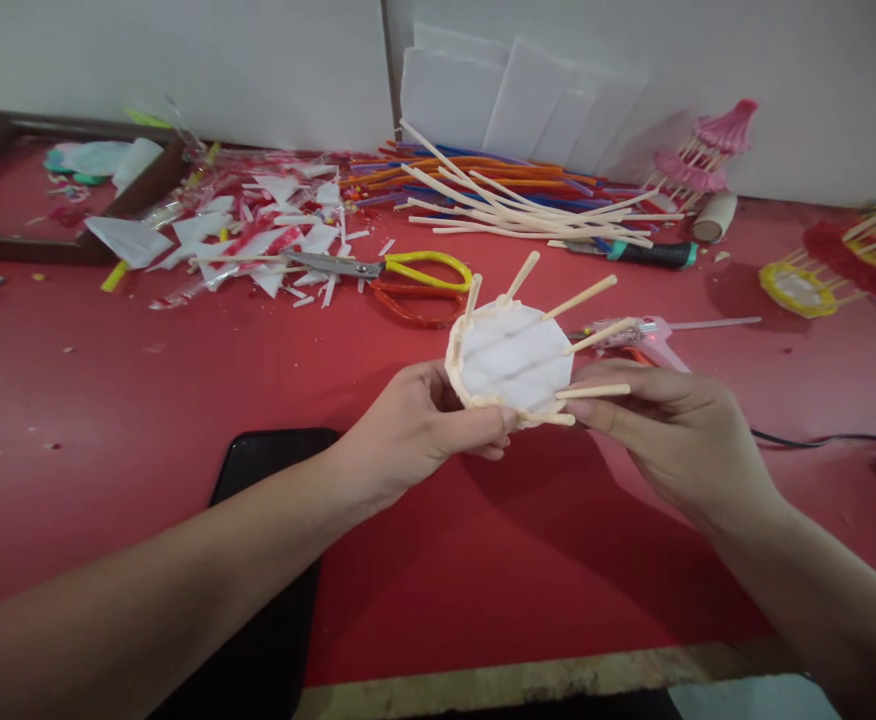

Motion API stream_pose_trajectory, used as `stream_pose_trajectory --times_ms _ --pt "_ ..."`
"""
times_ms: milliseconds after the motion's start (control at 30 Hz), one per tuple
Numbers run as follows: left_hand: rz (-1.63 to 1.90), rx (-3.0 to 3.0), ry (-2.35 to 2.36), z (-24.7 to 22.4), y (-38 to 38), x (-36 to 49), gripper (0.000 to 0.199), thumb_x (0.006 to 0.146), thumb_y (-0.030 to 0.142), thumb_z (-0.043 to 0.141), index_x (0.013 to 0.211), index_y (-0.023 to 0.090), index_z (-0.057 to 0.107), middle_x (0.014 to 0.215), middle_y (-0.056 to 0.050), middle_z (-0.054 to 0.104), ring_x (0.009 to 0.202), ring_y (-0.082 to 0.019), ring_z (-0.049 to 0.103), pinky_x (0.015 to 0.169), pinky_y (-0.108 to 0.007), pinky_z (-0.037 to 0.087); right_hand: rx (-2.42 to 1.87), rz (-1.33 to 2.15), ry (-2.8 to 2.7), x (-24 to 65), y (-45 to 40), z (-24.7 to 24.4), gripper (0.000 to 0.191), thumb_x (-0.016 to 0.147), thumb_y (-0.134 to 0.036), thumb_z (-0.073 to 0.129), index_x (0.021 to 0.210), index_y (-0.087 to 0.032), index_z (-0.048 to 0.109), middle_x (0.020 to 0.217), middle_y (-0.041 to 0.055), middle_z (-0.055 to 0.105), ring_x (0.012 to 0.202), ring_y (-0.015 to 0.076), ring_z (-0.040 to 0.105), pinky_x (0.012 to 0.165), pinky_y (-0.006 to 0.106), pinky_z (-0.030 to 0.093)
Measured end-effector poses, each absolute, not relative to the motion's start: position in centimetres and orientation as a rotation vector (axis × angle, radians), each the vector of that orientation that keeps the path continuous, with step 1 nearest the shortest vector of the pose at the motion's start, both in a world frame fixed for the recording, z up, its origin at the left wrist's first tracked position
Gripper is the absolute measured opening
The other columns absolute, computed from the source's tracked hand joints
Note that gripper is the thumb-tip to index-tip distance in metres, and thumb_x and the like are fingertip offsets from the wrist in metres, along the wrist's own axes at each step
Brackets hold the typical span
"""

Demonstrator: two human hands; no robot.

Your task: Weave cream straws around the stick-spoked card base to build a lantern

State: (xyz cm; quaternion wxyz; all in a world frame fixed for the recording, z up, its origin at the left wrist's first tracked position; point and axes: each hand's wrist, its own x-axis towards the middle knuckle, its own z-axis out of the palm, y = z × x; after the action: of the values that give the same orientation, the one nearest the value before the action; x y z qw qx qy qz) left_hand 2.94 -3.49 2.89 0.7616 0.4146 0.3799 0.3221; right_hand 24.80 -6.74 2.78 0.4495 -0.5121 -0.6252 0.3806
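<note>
Above the red table, my left hand [445, 425] grips a round white paper disc [517, 355] by its near left edge, thumb on top. A cream-coloured border runs round the disc, and several short cream sticks [580, 297] stand out from its rim, slanting outward. My right hand [678, 425] is closed at the disc's right edge, thumb and forefinger pinched together beside the lowest sticks. Its fingertips are partly hidden, and exactly which part they pinch is hard to see. Behind the disc lie scissors [378, 268] with one yellow and one red handle, and a pink glue gun [663, 345].
Paper and plastic scraps [258, 235] lie at the back left beside a brown frame [127, 200]. Cream and coloured sticks [513, 195] are piled by the wall, near a cutter [655, 256]. Small tiered models [700, 150] stand at right. A black phone-like slab [273, 455] lies under my left forearm.
</note>
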Motion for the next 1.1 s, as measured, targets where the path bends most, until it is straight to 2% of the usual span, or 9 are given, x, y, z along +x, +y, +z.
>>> stream_pose_trajectory --times_ms 267,500,633,767,900,1100 --pt "0.658 0.894 0.818 2.5 -3.5 2.8 0.007 0.073 0.015 0.081 0.078 0.013 0.076 0.068 0.000 0.071 0.060 -0.008 0.064 0.060 -0.016 0.058 -1.320 0.964 -1.506 25.0 -6.8 2.7 0.016 0.076 -0.023 0.080 0.089 -0.033 0.080 0.085 -0.0037 0.079 0.076 0.0123 0.074 0.071 0.021 0.062" --pt "0.757 0.792 0.707 2.4 -3.7 3.4 0.029 0.070 0.014 0.085 0.097 0.019 0.076 0.093 -0.003 0.076 0.083 -0.011 0.069 0.077 -0.022 0.059 -1.376 0.946 -1.361 23.8 -7.0 2.6 0.012 0.073 -0.022 0.081 0.084 -0.027 0.080 0.082 -0.0011 0.079 0.075 0.0148 0.075 0.072 0.024 0.063" --pt "0.772 0.824 0.710 2.3 -3.9 3.7 0.025 0.072 0.017 0.085 0.095 0.017 0.077 0.093 -0.004 0.077 0.081 -0.010 0.069 0.076 -0.019 0.056 -1.371 0.928 -1.354 22.9 -7.4 2.4 0.011 0.075 -0.018 0.079 0.081 -0.027 0.079 0.082 -0.0020 0.079 0.074 0.0138 0.074 0.070 0.023 0.063" --pt "0.775 0.742 0.750 2.2 -4.0 3.8 0.021 0.070 0.021 0.086 0.088 0.016 0.076 0.083 -0.001 0.077 0.077 -0.011 0.071 0.073 -0.021 0.058 -1.405 0.752 -1.484 22.9 -7.6 2.6 0.009 0.078 -0.021 0.077 0.084 -0.028 0.078 0.083 -0.0016 0.077 0.075 0.0143 0.072 0.068 0.026 0.061" --pt "0.767 0.648 0.797 2.5 -3.8 3.8 0.020 0.069 0.018 0.086 0.086 0.016 0.076 0.083 -0.002 0.078 0.076 -0.012 0.073 0.076 -0.023 0.058 -1.372 0.394 -1.750 23.3 -7.6 2.8 0.009 0.082 -0.022 0.074 0.087 -0.029 0.077 0.087 0.0009 0.074 0.081 0.0177 0.070 0.069 0.032 0.059" --pt "0.748 0.591 0.797 2.7 -3.7 3.7 0.016 0.070 0.016 0.085 0.084 0.014 0.077 0.079 -0.001 0.077 0.072 -0.010 0.071 0.075 -0.020 0.057 -1.278 0.101 -1.979 23.6 -7.6 2.9 0.010 0.086 -0.020 0.068 0.087 -0.029 0.074 0.087 0.0007 0.074 0.079 0.0168 0.068 0.073 0.032 0.056"
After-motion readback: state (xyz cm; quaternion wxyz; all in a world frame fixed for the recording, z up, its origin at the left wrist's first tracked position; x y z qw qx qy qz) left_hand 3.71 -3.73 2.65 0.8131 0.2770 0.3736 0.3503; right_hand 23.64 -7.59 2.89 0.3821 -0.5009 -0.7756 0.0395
